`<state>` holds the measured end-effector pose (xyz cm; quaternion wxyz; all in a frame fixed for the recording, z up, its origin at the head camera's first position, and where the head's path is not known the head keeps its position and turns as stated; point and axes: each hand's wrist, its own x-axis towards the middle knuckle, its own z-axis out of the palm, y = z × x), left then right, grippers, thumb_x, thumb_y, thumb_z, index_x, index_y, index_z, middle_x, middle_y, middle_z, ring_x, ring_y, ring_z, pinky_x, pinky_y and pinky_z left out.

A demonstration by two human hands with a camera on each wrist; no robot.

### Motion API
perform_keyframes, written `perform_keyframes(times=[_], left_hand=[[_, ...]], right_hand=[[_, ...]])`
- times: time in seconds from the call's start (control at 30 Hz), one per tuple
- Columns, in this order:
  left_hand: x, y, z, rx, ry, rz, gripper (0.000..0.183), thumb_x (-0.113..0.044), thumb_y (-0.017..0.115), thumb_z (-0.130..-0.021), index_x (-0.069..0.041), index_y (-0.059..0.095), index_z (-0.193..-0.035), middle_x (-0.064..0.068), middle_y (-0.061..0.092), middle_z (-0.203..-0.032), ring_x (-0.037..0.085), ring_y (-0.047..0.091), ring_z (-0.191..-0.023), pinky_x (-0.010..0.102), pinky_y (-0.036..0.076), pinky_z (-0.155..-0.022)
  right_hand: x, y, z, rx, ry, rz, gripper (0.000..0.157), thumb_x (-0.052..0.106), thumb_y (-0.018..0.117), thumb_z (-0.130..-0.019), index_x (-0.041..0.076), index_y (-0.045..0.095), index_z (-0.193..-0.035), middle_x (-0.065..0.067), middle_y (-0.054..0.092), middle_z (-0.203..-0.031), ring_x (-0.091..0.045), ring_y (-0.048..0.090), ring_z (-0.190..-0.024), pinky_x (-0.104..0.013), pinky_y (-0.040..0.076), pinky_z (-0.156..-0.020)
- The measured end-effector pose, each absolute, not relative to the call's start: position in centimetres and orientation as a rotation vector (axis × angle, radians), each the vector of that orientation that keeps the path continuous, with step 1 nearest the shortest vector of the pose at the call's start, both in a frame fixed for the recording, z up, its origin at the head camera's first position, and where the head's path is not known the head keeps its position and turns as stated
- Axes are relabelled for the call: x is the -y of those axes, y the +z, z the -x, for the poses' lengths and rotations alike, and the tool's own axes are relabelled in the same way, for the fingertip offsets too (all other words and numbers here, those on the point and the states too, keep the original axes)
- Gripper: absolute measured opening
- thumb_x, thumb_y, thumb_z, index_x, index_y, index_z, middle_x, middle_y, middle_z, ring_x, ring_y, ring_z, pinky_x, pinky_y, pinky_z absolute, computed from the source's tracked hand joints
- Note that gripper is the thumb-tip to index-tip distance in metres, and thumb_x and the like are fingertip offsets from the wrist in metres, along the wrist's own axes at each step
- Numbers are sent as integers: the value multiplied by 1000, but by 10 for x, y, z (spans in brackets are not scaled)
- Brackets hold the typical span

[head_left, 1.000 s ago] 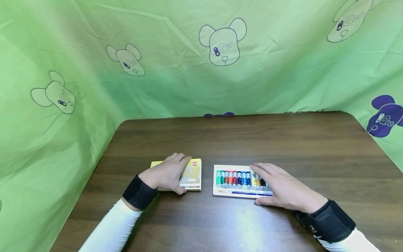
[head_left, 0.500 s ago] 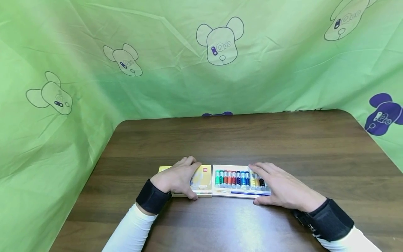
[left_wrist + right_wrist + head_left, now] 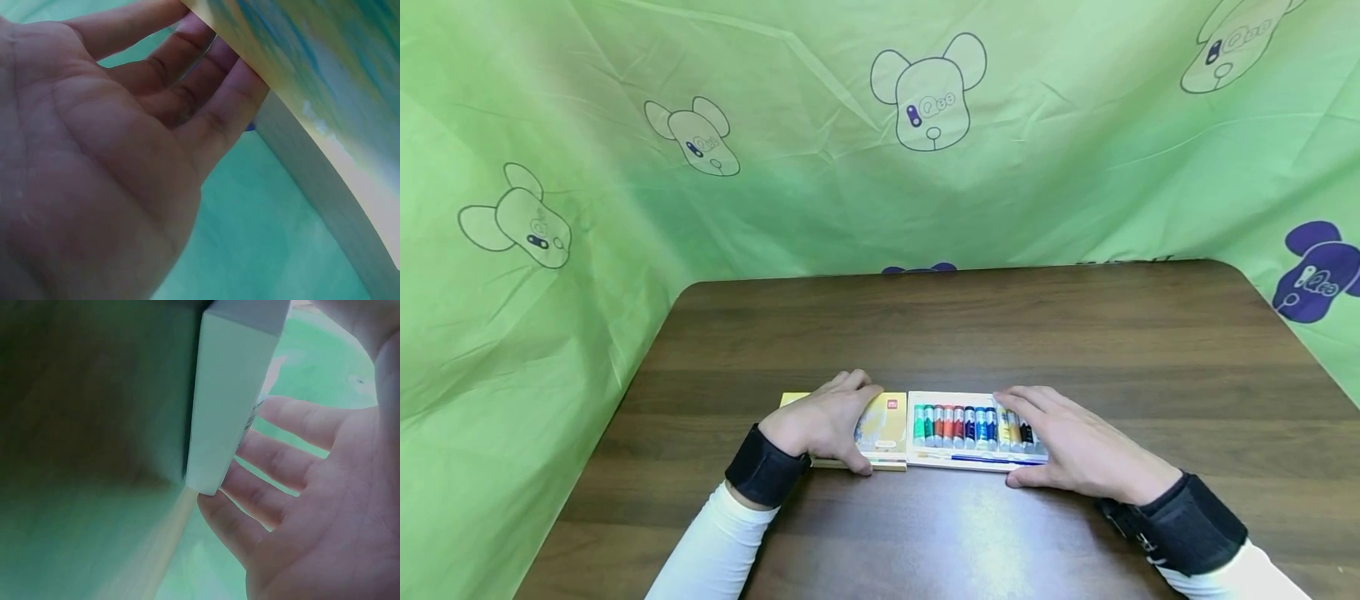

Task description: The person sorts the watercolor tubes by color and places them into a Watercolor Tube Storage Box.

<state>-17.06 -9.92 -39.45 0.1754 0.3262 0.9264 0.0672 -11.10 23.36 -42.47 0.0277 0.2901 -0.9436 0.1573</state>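
Note:
A flat yellow box [image 3: 891, 429] with a painted picture on its top lies on the table. Across it spans my left hand [image 3: 823, 421], thumb at the near edge and fingers at the far one, gripping it. The left wrist view shows these fingers [image 3: 219, 106] against the box's edge. Right beside the yellow box, edges meeting or nearly so, lies a white tray [image 3: 912, 458] of colored paint tubes [image 3: 958, 425] with a blue-handled brush [image 3: 985, 459] along the front. My right hand [image 3: 1071, 446] grips the tray's right end between thumb and fingers, covering part of it.
The brown wooden table [image 3: 925, 333] extends behind and in front of both things. A green curtain [image 3: 805, 217] with printed mouse-like heads hangs along the back and sides.
My left hand has slid the yellow box rightward and slightly nearer, closing the gap to the paint tray. The right hand and the tray stay practically where they were.

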Motion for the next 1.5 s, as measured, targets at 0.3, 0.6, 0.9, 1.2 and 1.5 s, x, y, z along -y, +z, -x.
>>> perform_keyframes(times=[0.3,0.6,0.9,1.2,1.5], left_hand=[[98,-395,171,-2642,164,-926,100,-52,81,-54,-13,46,-139,-2,45,-125,14,40,-112,31,41,-94],[97,-396,171,-2637,197,-937,99,-54,79,-55,-12,47,-139,-3,44,-123,13,40,-110,30,42,-91],[92,-396,169,-2630,222,-1016,98,-52,79,-55,-12,46,-138,-2,45,-124,14,40,-111,28,42,-92],[87,-398,168,-2646,180,-1031,100,-56,78,-56,-12,45,-139,-1,46,-125,14,41,-111,29,42,-93],[80,-397,166,-2639,161,-1047,102,-56,79,-55,-11,45,-140,-1,46,-126,14,41,-111,29,42,-93]], right_hand=[[-235,-424,111,2890,504,-909,96,65,72,-65,9,49,-139,-5,52,-133,-21,47,-122,-43,41,-99],[-234,-425,112,2886,527,-904,95,65,72,-64,9,50,-137,-4,53,-133,-21,47,-122,-44,40,-99],[-236,-426,111,2844,558,-958,94,62,74,-64,8,49,-138,-6,51,-135,-21,44,-124,-43,40,-100],[-234,-425,111,2839,524,-941,95,61,75,-62,8,50,-137,-7,53,-134,-22,47,-123,-44,41,-99],[-231,-425,108,2892,483,-920,93,62,74,-64,11,49,-138,-6,52,-134,-21,48,-122,-42,43,-97]])
